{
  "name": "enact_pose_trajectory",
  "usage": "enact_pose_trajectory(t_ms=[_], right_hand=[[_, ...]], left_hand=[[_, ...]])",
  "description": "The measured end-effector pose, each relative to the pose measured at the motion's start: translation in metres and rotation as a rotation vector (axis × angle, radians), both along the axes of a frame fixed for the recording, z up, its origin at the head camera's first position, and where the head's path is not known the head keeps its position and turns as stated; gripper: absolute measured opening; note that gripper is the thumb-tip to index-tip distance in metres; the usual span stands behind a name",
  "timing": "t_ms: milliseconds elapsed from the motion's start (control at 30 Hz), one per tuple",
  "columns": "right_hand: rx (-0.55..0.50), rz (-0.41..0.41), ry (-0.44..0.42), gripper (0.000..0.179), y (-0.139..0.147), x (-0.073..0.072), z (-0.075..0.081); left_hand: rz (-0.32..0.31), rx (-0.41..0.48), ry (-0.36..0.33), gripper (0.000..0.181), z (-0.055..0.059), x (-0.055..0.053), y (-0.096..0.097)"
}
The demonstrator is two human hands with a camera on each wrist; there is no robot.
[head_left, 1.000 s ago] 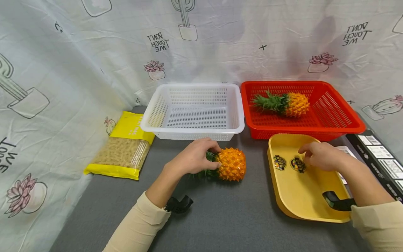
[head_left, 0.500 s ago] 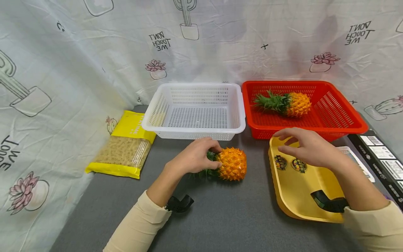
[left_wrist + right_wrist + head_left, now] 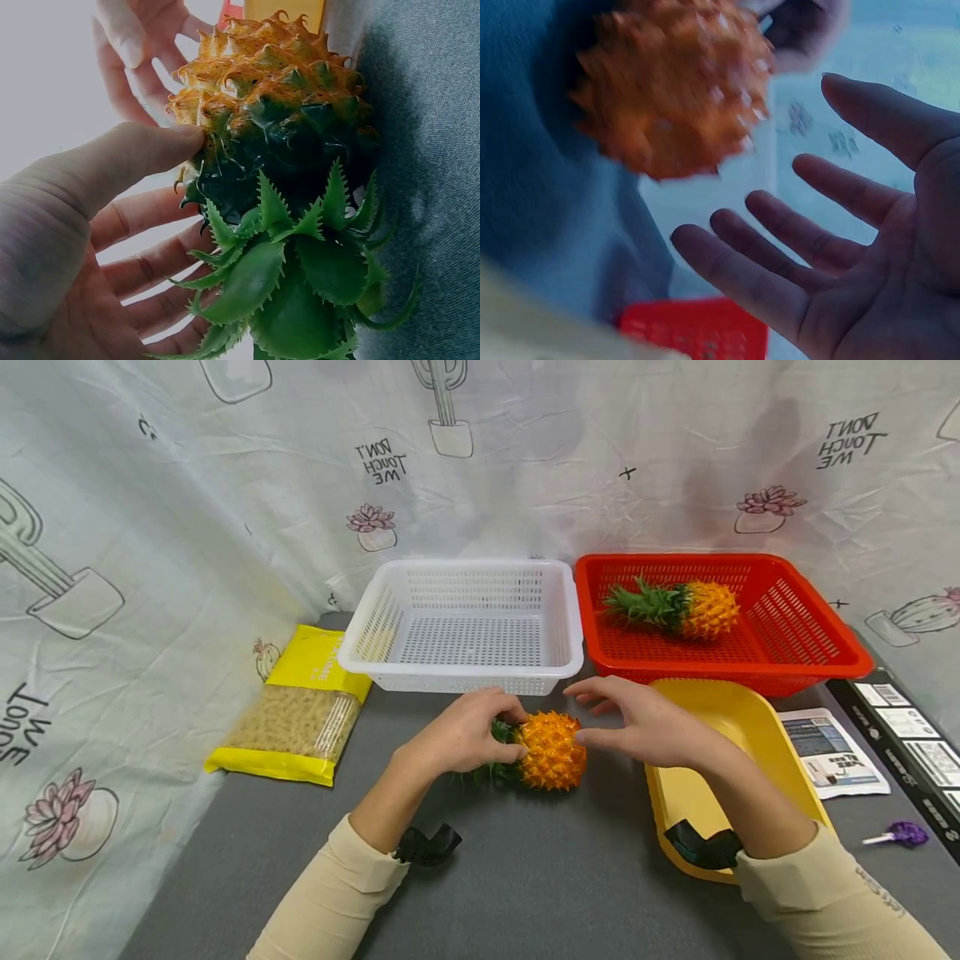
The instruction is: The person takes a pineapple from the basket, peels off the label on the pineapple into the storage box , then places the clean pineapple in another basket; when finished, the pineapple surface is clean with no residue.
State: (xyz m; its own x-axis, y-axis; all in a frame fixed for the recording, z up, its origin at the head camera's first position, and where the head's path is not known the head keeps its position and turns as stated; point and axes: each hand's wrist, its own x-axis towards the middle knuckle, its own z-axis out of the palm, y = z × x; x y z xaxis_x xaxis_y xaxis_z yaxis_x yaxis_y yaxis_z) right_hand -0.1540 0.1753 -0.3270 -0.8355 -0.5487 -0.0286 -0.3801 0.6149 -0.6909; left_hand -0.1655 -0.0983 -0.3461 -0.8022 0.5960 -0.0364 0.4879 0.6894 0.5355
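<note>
A small orange pineapple [image 3: 555,752] lies on its side on the grey tabletop, its green leafy crown [image 3: 292,277] under my left hand. My left hand [image 3: 476,731] grips it near the crown; in the left wrist view the thumb presses the side and the fingers pass behind. My right hand [image 3: 641,718] hovers just right of the fruit's base, fingers spread. In the right wrist view a gap shows between the right hand [image 3: 855,247] and the blurred pineapple [image 3: 675,90]. A second pineapple [image 3: 708,608] lies in the red basket [image 3: 780,672].
Behind the hands stands a white basket [image 3: 465,679]. A yellow tray [image 3: 780,760] sits beneath the right forearm. At left lies a yellow bag of pasta [image 3: 292,718]. A printed packet [image 3: 836,756], a purple lollipop [image 3: 903,834] and a black box [image 3: 900,727] lie at right.
My right hand has risen out of the yellow tray and moved left to beside the pineapple, its fingers opening. The left hand and the pineapple have stayed in place.
</note>
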Motion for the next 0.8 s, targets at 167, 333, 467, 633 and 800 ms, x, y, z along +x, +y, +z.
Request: enact_pose_trajectory(t_ms=[167, 333, 467, 633, 800], right_hand=[[0.053, 0.054, -0.011, 0.060, -0.016, 0.001, -0.012], [0.120, 0.043, 0.027, 0.068, -0.030, 0.003, -0.016], [0.140, 0.024, 0.026, 0.074, -0.038, 0.004, -0.019], [0.152, 0.011, 0.002, 0.084, -0.042, 0.005, -0.022], [0.168, 0.019, -0.002, 0.088, -0.043, 0.002, -0.021]], left_hand=[[-0.005, 0.011, 0.004, 0.032, -0.002, 0.000, 0.000], [0.001, 0.012, 0.014, 0.033, -0.002, 0.001, -0.001], [0.008, 0.010, 0.014, 0.034, -0.001, 0.001, -0.001], [-0.006, 0.010, 0.026, 0.034, 0.000, 0.001, -0.002], [-0.021, -0.001, 0.030, 0.036, 0.001, -0.002, -0.004]])
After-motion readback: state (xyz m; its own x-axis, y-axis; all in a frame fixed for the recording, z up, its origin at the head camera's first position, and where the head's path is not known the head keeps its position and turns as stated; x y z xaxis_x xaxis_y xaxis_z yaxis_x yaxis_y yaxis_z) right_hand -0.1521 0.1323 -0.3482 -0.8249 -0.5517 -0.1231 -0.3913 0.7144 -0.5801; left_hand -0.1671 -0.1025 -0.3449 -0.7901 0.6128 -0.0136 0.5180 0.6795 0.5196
